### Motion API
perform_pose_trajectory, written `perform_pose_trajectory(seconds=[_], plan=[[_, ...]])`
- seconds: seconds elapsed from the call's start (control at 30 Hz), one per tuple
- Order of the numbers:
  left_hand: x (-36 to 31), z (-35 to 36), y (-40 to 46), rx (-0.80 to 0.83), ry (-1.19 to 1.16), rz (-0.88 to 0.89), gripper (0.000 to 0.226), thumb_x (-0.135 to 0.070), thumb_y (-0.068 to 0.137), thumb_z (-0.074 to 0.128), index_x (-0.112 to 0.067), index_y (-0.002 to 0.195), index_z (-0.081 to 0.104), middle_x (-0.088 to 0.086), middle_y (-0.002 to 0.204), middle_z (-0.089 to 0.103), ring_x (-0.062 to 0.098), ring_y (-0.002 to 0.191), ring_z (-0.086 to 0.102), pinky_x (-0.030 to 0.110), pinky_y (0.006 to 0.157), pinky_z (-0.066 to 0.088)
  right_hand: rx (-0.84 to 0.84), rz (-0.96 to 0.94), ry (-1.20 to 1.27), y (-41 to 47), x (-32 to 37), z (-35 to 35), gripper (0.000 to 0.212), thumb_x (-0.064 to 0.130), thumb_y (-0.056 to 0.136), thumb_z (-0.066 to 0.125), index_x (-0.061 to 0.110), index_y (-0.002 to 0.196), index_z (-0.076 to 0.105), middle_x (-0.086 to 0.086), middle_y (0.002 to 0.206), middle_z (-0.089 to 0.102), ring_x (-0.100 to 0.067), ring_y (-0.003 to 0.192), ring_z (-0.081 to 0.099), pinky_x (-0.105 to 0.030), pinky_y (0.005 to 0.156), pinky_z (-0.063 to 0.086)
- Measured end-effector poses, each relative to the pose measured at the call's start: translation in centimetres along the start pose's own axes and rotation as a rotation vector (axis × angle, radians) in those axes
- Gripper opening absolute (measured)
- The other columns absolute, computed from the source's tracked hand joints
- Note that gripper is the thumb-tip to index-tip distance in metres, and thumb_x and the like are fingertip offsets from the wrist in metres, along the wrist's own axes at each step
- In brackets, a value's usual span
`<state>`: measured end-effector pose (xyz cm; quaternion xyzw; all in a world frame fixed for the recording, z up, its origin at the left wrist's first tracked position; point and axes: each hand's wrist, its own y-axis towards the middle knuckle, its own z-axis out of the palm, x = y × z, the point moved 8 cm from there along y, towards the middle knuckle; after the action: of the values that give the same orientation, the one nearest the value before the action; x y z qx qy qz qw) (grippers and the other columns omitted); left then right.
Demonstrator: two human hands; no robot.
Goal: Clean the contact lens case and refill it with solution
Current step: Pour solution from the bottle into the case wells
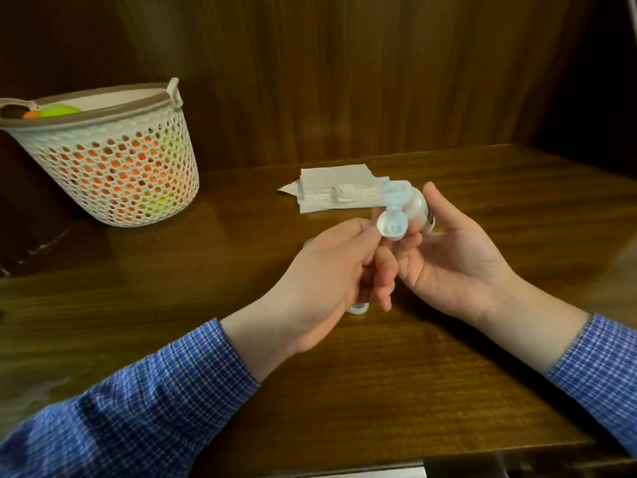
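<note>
A small white solution bottle (420,205) lies tilted in my right hand (455,257), its neck pointing toward me. The fingers curl under the bottle and the thumb stands free beside it. Its pale blue flip cap (393,230) hangs open on its hinge below the spout. My left hand (331,270) pinches the cap's edge between thumb and forefinger. A white piece of the contact lens case (358,309) peeks out on the table under my left hand, and the rest of it is hidden.
A stack of folded white tissues (336,193) lies on the wooden table (379,391) just behind the bottle. A perforated white basket (113,167) with orange and green things inside stands at the far left. A wooden wall runs behind.
</note>
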<state>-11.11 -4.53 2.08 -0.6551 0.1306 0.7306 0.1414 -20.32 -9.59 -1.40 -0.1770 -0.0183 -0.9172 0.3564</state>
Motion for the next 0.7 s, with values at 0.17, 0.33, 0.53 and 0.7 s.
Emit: perform_pose_trajectory(seconds=[0.17,0.33,0.53,0.7], plan=[[-1.2,-1.7,0.1,-0.078,0.227,0.037,0.024,-0.028,0.107,0.042,-0.015,0.1,0.061,-0.002,0.07,0.06,0.009,0.061,0.054,0.025,0.057,0.045,-0.012,-0.015,0.023,-0.3,0.5,0.6,0.043,0.033,0.095,0.071,0.0,0.121,0.069,-0.008,0.111,0.07,0.003,0.087,0.058,-0.014,0.069,0.053],[-2.0,-7.0,-1.8,-0.203,0.764,0.207,0.011,-0.016,0.099,0.063,-0.026,0.102,0.067,-0.019,0.076,0.061,0.0,0.064,0.053,0.015,0.056,0.045,-0.153,0.002,-0.013,-0.6,0.4,-0.2,0.06,0.028,0.08,0.081,0.009,0.132,0.056,-0.01,0.104,0.072,-0.018,0.074,0.073,-0.028,0.054,0.06],[0.4,-6.4,-2.4,-0.001,1.111,0.273,0.055,-0.031,0.089,0.076,-0.027,0.14,0.057,-0.025,0.113,0.056,0.0,0.098,0.055,0.018,0.084,0.052,-0.23,0.091,-0.179,-0.6,-0.2,-0.8,0.058,0.035,0.083,0.077,0.013,0.133,0.057,-0.01,0.093,0.069,-0.018,0.062,0.069,-0.026,0.05,0.058],[1.2,-6.0,-1.6,0.033,0.996,0.246,0.066,-0.023,0.086,0.081,-0.024,0.144,0.05,-0.014,0.118,0.064,0.006,0.092,0.061,0.009,0.069,0.048,-0.376,0.097,-0.415,-0.5,0.9,-2.2,0.058,0.038,0.079,0.078,0.016,0.128,0.056,-0.017,0.083,0.07,-0.017,0.057,0.066,-0.029,0.049,0.057]])
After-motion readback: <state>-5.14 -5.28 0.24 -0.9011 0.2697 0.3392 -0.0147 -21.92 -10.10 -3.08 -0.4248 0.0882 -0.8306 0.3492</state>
